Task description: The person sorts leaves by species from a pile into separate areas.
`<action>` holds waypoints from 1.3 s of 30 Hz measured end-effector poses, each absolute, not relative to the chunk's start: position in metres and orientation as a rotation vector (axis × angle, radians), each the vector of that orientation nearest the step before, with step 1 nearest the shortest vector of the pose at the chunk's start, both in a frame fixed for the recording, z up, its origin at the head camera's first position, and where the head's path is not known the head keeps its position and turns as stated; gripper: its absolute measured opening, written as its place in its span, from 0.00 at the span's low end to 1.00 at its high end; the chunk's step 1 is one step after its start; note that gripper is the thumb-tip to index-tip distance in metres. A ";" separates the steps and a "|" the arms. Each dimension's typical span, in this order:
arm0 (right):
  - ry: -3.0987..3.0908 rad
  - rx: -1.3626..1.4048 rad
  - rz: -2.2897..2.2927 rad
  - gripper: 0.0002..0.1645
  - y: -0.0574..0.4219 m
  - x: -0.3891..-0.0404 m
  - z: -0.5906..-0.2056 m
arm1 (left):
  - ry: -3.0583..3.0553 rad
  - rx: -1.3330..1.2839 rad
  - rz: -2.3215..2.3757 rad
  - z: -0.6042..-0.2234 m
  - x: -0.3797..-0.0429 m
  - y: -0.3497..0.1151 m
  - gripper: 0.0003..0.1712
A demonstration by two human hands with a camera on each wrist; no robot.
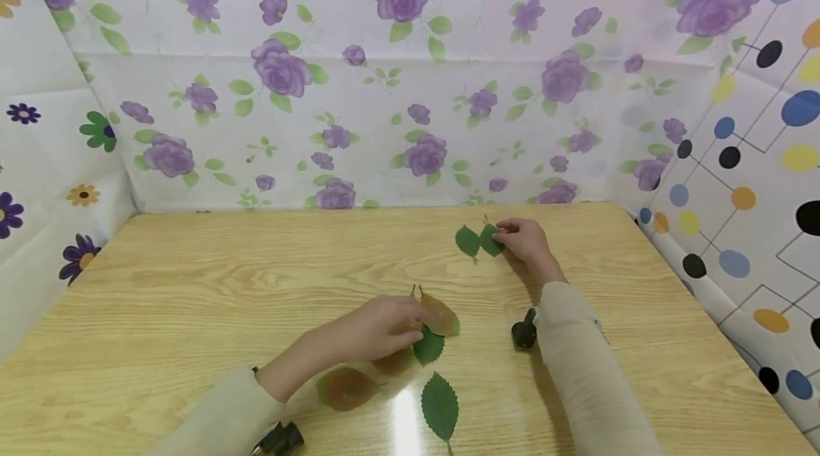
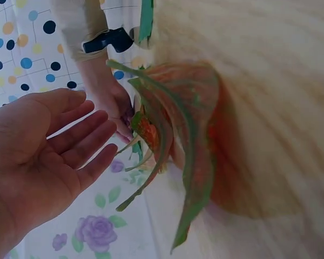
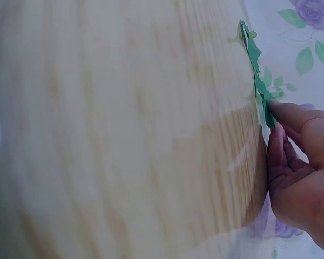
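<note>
Right hand (image 1: 528,242) pinches a green leaf (image 1: 490,242) at its edge, thumb against fingertips. Left hand (image 2: 54,145) holds nothing, fingers loosely extended beside a reddish leaf (image 2: 197,129).

Some leaves (image 1: 440,406) were deep green; other leaves (image 1: 347,388) were mottled red, brown and green; the tabletop (image 1: 224,278) showed yellow-tan wood grain; the back cloth (image 1: 365,104) was white with purple roses and green foliage; the right-hand cloth (image 1: 756,178) had blue, black, orange and yellow dots on white; the sleeves (image 1: 596,370) were cream.

Leaves (image 1: 440,405) obstruct the centre; the left tabletop (image 1: 192,278) offers passage.
</note>
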State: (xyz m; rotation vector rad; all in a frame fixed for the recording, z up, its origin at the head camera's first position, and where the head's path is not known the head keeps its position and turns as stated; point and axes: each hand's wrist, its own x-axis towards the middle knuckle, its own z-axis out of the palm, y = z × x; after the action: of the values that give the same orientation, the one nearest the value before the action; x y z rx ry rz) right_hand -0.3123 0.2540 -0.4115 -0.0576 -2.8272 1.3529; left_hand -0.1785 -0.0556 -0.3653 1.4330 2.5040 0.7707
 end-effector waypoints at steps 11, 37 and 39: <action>-2.827 -0.025 1.383 0.21 0.254 -0.311 -0.410 | 2.533 1.545 0.513 -0.376 -0.164 -0.059 0.14; -2.854 0.204 1.388 0.26 0.244 -0.278 -0.388 | 2.536 1.626 0.281 -0.385 -0.161 -0.056 0.15; -2.853 0.298 1.369 0.25 0.238 -0.267 -0.383 | 2.532 1.622 0.286 -0.385 -0.161 -0.057 0.15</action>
State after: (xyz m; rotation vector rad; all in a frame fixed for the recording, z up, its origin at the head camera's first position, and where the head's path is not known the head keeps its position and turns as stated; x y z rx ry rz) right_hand -0.2672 0.2381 -0.3833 0.2977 -2.8526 1.3690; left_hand -0.1608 -0.0567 -0.3852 1.6223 2.5320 0.2860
